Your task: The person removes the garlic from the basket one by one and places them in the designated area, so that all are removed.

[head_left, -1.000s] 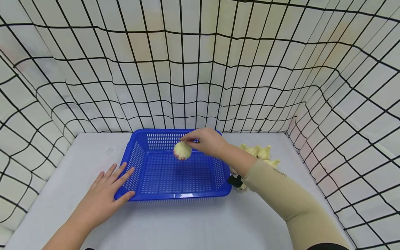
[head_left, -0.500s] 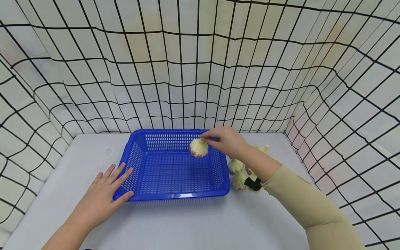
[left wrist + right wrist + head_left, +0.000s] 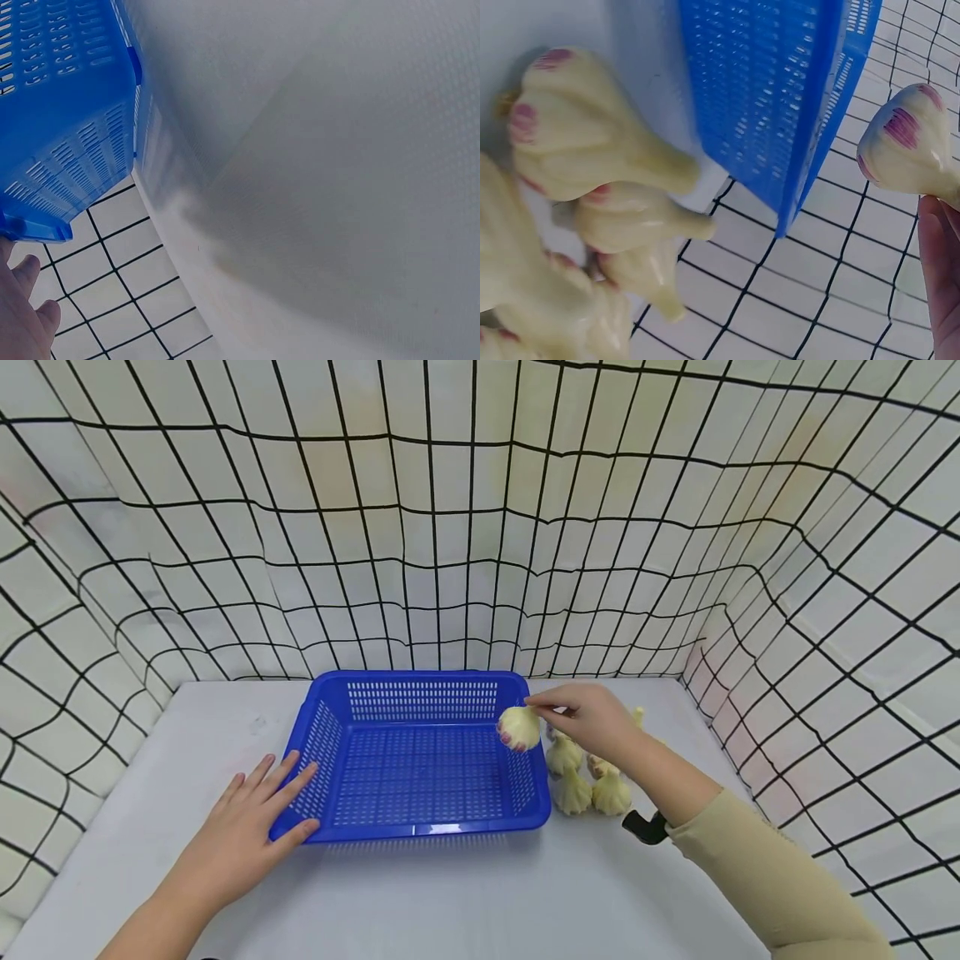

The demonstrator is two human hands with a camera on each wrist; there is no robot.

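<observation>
My right hand point(image 3: 588, 717) pinches a garlic bulb point(image 3: 519, 728) by its stem, above the right side of a blue plastic basket point(image 3: 420, 830). The bulb is cream with purple-pink streaks; in the right wrist view this garlic bulb point(image 3: 904, 139) hangs from the fingertips. My left hand point(image 3: 240, 839) rests with spread, straight fingers on the basket's left rim. Several more garlic bulbs point(image 3: 573, 792) lie on the table just right of the basket, partly hidden under the right forearm. The left wrist view shows fingertips point(image 3: 46, 315) at the basket's edge.
A white table point(image 3: 450, 902) bears the basket. Black netting point(image 3: 465, 560) over white cloth walls it in at the back and on both sides, close behind the basket's far rim. A black strap end point(image 3: 645, 827) hangs beneath the right wrist.
My right hand has moved right with the garlic bulb, from over the basket's middle to its right side. More of the bulbs on the table show. My left hand stays put.
</observation>
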